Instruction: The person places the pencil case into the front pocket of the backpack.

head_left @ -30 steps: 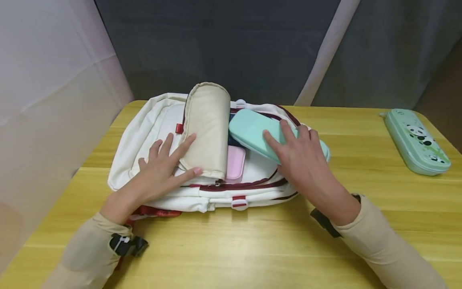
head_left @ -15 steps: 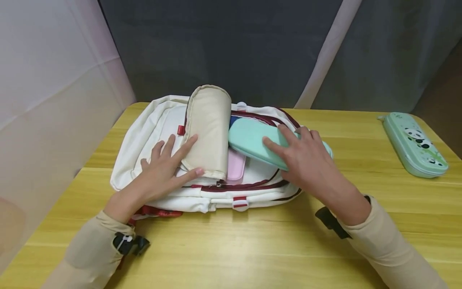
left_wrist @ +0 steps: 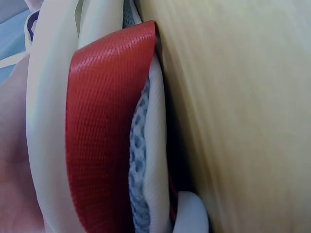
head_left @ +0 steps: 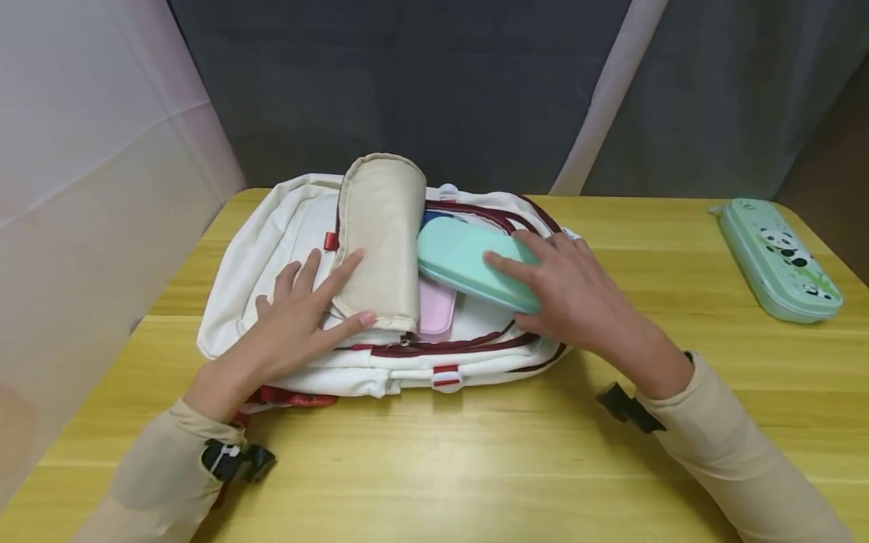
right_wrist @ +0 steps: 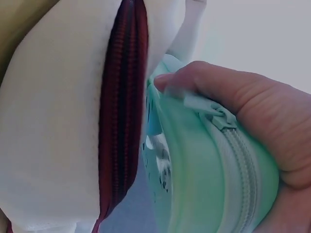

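A white backpack (head_left: 271,256) with dark red zips lies on the table, its beige flap (head_left: 383,241) folded back over it. My left hand (head_left: 292,324) rests spread on the bag, fingertips on the flap's lower left edge. My right hand (head_left: 577,294) grips a mint case (head_left: 468,256) by its right end; the case lies tilted over the bag's opening, its left end at the flap. Under it a pink case (head_left: 436,305) shows beside the flap. In the right wrist view the thumb and palm hold the mint case (right_wrist: 194,170) beside the dark red zip (right_wrist: 124,111).
A second mint case with pandas (head_left: 784,256) lies at the table's right side. The wooden table (head_left: 421,467) reaches back to a dark curtain (head_left: 407,90). A red strap (left_wrist: 107,126) hangs at the bag's near side in the left wrist view.
The mint case's left end has come down toward me, and the case lies lower over the opening. My right hand has turned with it. My left hand has stayed on the flap.
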The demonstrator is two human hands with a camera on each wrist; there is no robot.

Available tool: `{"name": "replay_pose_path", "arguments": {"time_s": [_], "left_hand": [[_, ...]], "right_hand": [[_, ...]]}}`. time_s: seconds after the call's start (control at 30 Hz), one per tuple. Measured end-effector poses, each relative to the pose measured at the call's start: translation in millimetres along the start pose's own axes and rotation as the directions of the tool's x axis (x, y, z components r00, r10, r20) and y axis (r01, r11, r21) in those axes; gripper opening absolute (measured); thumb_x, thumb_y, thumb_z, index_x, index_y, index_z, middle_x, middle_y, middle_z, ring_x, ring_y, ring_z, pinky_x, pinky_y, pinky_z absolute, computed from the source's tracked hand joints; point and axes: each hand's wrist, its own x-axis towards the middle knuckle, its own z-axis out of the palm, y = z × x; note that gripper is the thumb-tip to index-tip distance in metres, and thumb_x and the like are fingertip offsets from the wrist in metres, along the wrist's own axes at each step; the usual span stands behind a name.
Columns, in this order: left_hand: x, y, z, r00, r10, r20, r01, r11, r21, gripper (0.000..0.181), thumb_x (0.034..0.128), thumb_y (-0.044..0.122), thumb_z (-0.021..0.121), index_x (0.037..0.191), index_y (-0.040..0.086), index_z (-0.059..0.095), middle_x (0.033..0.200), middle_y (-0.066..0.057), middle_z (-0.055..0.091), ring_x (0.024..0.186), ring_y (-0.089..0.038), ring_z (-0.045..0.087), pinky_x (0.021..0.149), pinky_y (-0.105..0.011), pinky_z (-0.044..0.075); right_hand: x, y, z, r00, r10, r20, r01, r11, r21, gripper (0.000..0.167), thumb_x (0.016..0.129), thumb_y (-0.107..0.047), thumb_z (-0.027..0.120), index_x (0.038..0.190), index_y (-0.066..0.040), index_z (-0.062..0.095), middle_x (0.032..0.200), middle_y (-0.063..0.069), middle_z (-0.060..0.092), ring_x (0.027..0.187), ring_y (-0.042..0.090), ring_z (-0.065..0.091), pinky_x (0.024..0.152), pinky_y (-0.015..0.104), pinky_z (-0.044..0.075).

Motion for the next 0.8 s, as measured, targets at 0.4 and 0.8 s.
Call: {"name": "replay_pose_path", "arguments": {"time_s": [0.4, 0.8], "left_hand": [[-1.2, 1.5, -0.9, 1.0, 0.009, -0.006, -0.009, 1.0, -0.002, 0.081, 0.0847, 0.067, 0.044, 0.149, 0.039, 0.005, 0.153, -0.022, 0.0, 0.133, -0.05, 0.002, 0.085, -0.078, 0.009], [-0.1, 1.5, 0.4, 1.0, 0.011, -0.013, -0.012, 1.0, -0.003, 0.08, 0.0845, 0.067, 0.044, 0.149, 0.04, 0.005, 0.153, -0.019, 0.0, 0.133, -0.05, 0.002, 0.084, -0.079, 0.01]], "right_hand": [[5.5, 15.6, 9.0, 1.0, -0.006, -0.009, 0.007, 0.975, 0.222, 0.071, 0.071, -0.026, 0.081, 0.135, -0.017, 0.052, 0.137, 0.021, 0.041, 0.114, 0.041, 0.044, 0.09, 0.059, 0.034], [9.2, 23.1, 15.9, 1.0, 0.0, -0.03, 0.01, 0.938, 0.345, 0.069, 0.07, -0.023, 0.08, 0.133, -0.016, 0.054, 0.138, 0.02, 0.041, 0.116, 0.039, 0.043, 0.088, 0.054, 0.035]]}}
